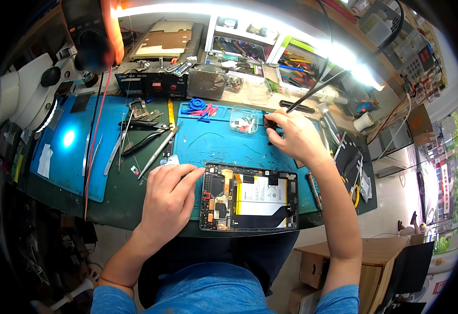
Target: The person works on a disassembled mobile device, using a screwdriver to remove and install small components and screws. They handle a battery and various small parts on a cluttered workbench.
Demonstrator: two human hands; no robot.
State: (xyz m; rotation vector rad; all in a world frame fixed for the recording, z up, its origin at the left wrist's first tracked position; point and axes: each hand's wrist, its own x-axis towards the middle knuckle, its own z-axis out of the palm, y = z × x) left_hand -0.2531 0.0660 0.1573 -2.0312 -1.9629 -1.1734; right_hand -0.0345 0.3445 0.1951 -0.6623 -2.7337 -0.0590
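An opened tablet (260, 222) lies at the front edge of the bench, its battery, ribbon cables and inner boards bare. My left hand (169, 196) is closed beside its upper left corner, with the index fingertip at the frame. Whether anything is pinched there is hidden. Farther back, my right hand (297, 136) is closed on a small black part (268, 123) whose kind I cannot make out. Just left of it stands a clear plastic box (243, 120) with small pieces inside. A blue repair mat (203, 144) lies beneath.
Tweezers, pliers (148, 140) and a silver pen-shaped tool (158, 152) lie left of the tablet. A microscope (25, 99) stands at far left. Behind are a black power unit (153, 83) and tool bins (297, 68). A striped cylinder (314, 191) lies by my right forearm.
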